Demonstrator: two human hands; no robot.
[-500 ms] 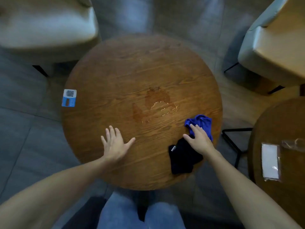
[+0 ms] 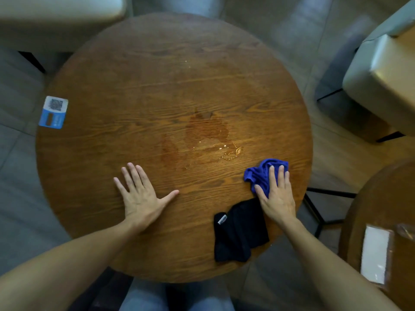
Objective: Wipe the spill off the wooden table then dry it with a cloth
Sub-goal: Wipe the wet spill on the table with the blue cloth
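- Spill glistening mid wooden table, unwiped.
- Right hand flat, fingers spread, pressing blue cloth; black cloth just beside.
- Left hand splayed flat, grasping nothing.

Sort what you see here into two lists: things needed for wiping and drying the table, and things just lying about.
Needed for the job:
spill
table
blue cloth, under the right hand
black cloth
left hand, flat on the table

Just lying about:
QR sticker
chairs
second table with a white packet
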